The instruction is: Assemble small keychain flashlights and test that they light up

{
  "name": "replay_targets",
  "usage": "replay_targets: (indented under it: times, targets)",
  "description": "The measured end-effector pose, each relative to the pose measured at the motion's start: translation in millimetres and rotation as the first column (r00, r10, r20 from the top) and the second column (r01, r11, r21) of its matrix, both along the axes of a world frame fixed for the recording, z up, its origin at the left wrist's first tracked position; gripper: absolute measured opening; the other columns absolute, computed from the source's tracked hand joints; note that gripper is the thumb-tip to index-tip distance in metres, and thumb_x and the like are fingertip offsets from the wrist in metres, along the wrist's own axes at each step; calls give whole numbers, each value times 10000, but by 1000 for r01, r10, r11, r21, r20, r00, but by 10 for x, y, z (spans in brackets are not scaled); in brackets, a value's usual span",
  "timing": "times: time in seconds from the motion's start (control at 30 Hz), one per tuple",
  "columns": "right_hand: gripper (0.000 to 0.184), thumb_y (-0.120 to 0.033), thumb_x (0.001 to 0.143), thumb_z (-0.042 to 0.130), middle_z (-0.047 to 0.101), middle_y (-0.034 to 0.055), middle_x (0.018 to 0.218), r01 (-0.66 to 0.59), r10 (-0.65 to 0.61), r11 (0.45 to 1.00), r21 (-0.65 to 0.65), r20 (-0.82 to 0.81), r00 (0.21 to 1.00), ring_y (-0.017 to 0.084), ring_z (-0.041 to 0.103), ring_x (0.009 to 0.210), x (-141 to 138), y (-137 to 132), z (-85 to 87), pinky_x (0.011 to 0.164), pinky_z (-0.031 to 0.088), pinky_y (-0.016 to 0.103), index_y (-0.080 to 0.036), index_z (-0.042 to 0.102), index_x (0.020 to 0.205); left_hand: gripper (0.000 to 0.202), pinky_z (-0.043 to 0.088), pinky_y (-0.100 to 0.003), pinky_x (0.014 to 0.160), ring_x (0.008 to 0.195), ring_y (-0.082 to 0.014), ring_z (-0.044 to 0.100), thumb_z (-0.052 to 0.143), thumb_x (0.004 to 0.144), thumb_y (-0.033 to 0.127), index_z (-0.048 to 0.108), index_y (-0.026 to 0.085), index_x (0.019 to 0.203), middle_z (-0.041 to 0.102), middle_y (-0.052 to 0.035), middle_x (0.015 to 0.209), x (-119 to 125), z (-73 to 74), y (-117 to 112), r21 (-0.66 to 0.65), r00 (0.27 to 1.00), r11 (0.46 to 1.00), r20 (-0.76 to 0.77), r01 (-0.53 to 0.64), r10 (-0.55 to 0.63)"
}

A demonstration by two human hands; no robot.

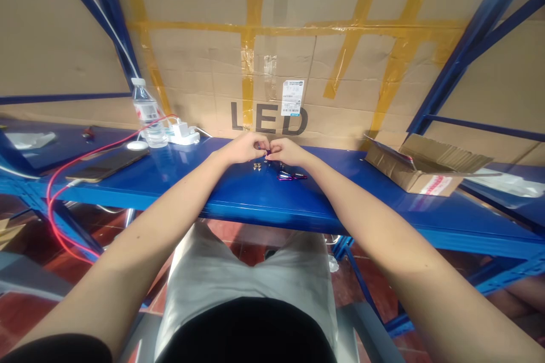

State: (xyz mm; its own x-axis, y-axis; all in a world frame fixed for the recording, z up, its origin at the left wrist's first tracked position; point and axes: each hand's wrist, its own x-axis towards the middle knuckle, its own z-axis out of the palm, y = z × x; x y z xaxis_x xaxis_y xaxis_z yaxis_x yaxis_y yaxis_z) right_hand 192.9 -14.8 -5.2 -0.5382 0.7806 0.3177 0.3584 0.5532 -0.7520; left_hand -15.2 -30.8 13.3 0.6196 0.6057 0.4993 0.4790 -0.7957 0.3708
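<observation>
Far left on the counter (238, 195), a phone (106, 165) is laid flat w/ a red cable (63, 180) run to it. It is kept off to the side, prob. so it sits clear of the work area. A water bottle (147, 113) is stood upright near the back, just beside a white charger block (184, 133). Both are pushed toward the cardboard sheet (340, 68) marked LED, which is taped up as a backing behind the counter.

At centre, the left hand (243, 148) and right hand (289, 152) are brought together fingertip to fingertip. Both grips are clenched on a small purple part (264, 151), held just above the counter btwn them, prob. lifted so the fingers can be worked round it. Its exact shape can't be told; too small.

Just in front of the hands, a few small metal pieces (257, 167) and a magenta piece (292, 176) are left loose on the counter, within easy reach. To the right, well apart, an open cardboard box (421, 167) is set w/ its flaps folded out.
</observation>
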Motion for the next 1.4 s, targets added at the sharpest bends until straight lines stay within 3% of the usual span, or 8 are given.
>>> replay_targets:
  times: [0.2,0.37,0.63,0.73,0.87,1.07,1.17,1.4]
  targets:
    - [213,-283,657,810,647,-21,637,-23,19,999,-35,-105,994,130,532,605,-38,-59,39,606,392,272,-167,652,739,57,457,-262,672,713,-135,591,681,772,189,680,161,821,686,-6,783,31,-21,27,-1,992,1000,122,-28,28]
    - [144,-237,698,791,667,-7,626,62,-63,998,-7,-151,987,131,562,601,-54,-147,120,622,439,276,-145,702,765,52,469,-271,698,742,-145,603,690,779,190,662,160,811,673,-10,779,78,0,13,-37,963,998,265,-46,54]
    - [243,-180,762,806,654,-27,622,203,-204,979,-27,-203,958,123,563,556,-158,-242,164,549,432,246,-182,575,840,102,512,-275,669,681,-141,635,732,768,168,650,153,827,674,-14,734,87,-37,116,-217,885,975,442,-51,144]
    - [256,-165,784,805,684,-11,678,211,-211,977,-12,-114,971,132,601,593,-102,-211,234,572,463,252,-188,562,864,101,553,-292,685,690,-147,650,739,770,156,646,156,807,665,-12,740,79,-46,146,-232,851,968,485,-96,201]
    - [152,-167,827,788,731,46,756,257,-262,965,51,167,951,141,643,670,187,-227,453,636,503,264,-162,640,794,112,610,-329,697,677,-149,673,728,803,138,619,163,812,651,-9,796,75,-44,140,-275,794,956,557,-102,245]
    - [166,-262,851,804,758,99,796,298,-168,947,-116,612,773,164,688,697,477,-344,633,598,539,267,-128,714,812,120,658,-338,663,697,-148,696,707,838,108,598,158,845,648,-30,922,69,-39,128,-340,764,938,588,-64,266]
    - [160,-249,810,840,755,77,783,318,-207,946,-64,635,744,159,690,681,420,-315,574,603,556,266,-141,727,839,131,649,-306,626,700,-144,690,710,829,90,595,154,832,648,-36,926,51,-35,135,-334,759,935,577,-118,301]
    - [201,-113,633,919,682,27,573,246,-220,969,-9,421,880,160,600,494,285,-194,395,487,479,291,-187,742,691,175,660,-345,621,758,-174,690,714,833,107,549,164,844,584,-27,881,24,-44,166,-340,740,937,611,-78,283]
